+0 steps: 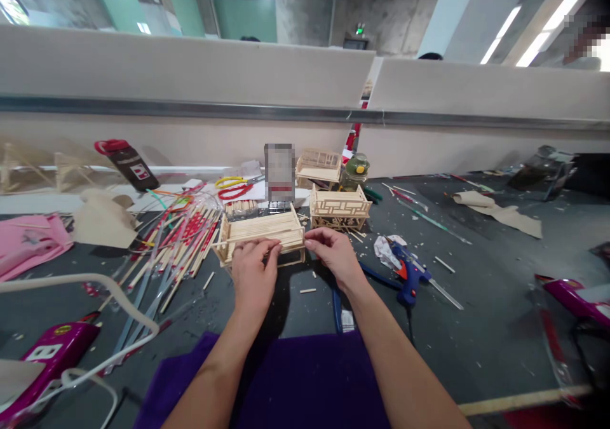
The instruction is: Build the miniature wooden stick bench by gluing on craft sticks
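Note:
A small model bench built of wooden sticks [260, 227] sits on the dark table in front of me. My left hand [252, 267] reaches over its near side, fingers curled and thumb pressed toward them, on a thin wooden stick [223, 243] that lies along the front edge. At the right front corner of the model, my right hand [333, 251] is closed in a pinch; its fingertips hide whatever lies between them. Just behind that hand stands a second stick model [340, 208] with a patterned railing. Farther back is a third one [318, 167].
A blue glue gun [408, 276] lies to the right, its cord running toward me. Loose bundled sticks [190, 245] spread on the left. Scissors [233, 190], a phone-like upright object [279, 171], a green-lidded jar [356, 171] and a dark bottle [128, 165] stand or lie behind.

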Demonstrator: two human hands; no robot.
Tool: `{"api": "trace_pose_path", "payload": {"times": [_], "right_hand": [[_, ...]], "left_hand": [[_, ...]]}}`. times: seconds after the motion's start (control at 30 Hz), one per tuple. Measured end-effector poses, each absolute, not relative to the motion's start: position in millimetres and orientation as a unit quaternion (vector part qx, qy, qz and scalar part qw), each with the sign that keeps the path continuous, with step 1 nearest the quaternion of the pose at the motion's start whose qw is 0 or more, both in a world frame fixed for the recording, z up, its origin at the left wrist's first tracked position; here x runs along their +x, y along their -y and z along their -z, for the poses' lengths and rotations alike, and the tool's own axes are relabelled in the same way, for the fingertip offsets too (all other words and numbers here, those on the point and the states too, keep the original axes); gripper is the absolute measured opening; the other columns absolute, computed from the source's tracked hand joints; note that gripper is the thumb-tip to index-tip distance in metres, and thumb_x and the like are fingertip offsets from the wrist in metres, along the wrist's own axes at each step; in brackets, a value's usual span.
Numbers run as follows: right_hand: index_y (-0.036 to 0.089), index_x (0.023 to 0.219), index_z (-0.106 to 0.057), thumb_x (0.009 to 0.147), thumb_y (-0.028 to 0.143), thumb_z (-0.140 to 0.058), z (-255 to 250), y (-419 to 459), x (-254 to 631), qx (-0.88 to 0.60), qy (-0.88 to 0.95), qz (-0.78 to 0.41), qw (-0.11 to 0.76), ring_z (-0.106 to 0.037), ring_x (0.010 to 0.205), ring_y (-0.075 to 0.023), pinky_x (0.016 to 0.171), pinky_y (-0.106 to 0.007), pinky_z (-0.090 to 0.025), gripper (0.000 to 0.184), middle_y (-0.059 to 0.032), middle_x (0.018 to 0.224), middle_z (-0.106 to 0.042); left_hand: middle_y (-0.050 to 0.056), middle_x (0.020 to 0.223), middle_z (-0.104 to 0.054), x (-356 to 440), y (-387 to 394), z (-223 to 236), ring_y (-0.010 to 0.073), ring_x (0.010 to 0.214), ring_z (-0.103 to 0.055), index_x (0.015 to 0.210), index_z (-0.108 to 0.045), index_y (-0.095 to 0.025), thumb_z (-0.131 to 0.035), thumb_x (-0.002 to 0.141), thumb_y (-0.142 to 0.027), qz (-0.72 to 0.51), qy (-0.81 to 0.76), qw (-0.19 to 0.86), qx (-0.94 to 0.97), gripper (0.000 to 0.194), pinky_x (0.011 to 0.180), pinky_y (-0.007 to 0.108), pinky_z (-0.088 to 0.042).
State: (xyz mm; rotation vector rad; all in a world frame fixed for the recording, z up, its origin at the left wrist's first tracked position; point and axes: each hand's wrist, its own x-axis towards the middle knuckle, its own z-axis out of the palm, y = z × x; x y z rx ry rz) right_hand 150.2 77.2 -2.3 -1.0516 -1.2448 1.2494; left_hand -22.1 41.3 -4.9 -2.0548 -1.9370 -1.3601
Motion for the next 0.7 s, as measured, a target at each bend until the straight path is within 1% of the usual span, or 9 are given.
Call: {"api": "trace_pose_path", "payload": {"times": [0.17,0.37,0.6,0.67,0.7], "right_hand": [[0.017,0.082,-0.071,0.066,0.032,-0.074,4.7,-78.0,148.5,-0.446,0.531,-0.499,0.52,-0.051,0.058,-0.0117,0.055,-0.024,-0.039,0.022,0.0006,0.07,-0.066],[0.017,0.079,-0.068,0.068,0.031,-0.07,6.7,-78.3,147.6,-0.443,0.548,-0.475,0.527,-0.051,0.057,-0.0117,0.057,-0.025,-0.041,0.018,0.0019,0.066,-0.064],[0.018,0.08,-0.067,0.071,0.031,-0.067,6.9,-78.3,147.8,-0.449,0.567,-0.462,0.513,-0.053,0.058,-0.0127,0.057,-0.025,-0.041,0.016,0.0011,0.069,-0.066],[0.019,0.081,-0.068,0.074,0.032,-0.065,5.4,-78.5,152.0,-0.473,0.588,-0.43,0.495,-0.055,0.059,-0.0141,0.058,-0.026,-0.042,0.016,0.0002,0.07,-0.067],[0.019,0.082,-0.068,0.076,0.032,-0.063,4.5,-78.6,155.4,-0.499,0.604,-0.394,0.48,-0.056,0.061,-0.0151,0.06,-0.026,-0.043,0.015,-0.0005,0.072,-0.067]], "left_hand": [[0.006,0.089,-0.073,-20.2,-39.8,3.8,0.0264,0.089,-0.059,0.091,-0.074,-0.019,-0.058,0.09,-0.029,0.432,0.618,0.0,-0.656,0.019,0.084,0.041,-0.044],[0.006,0.09,-0.074,-18.8,-38.7,2.9,0.0261,0.091,-0.06,0.089,-0.074,-0.02,-0.058,0.089,-0.029,0.433,0.618,-0.003,-0.656,0.018,0.086,0.041,-0.045],[0.006,0.091,-0.074,-18.7,-37.7,1.5,0.0256,0.092,-0.062,0.088,-0.073,-0.021,-0.058,0.088,-0.029,0.426,0.622,-0.013,-0.657,0.017,0.088,0.042,-0.045],[0.005,0.089,-0.074,-18.7,-37.5,0.9,0.0256,0.091,-0.062,0.087,-0.073,-0.022,-0.058,0.087,-0.029,0.427,0.623,-0.015,-0.655,0.016,0.087,0.041,-0.045],[0.005,0.088,-0.074,-18.7,-37.4,0.6,0.0255,0.09,-0.062,0.085,-0.072,-0.022,-0.058,0.087,-0.029,0.427,0.623,-0.016,-0.655,0.016,0.087,0.041,-0.045]]}}
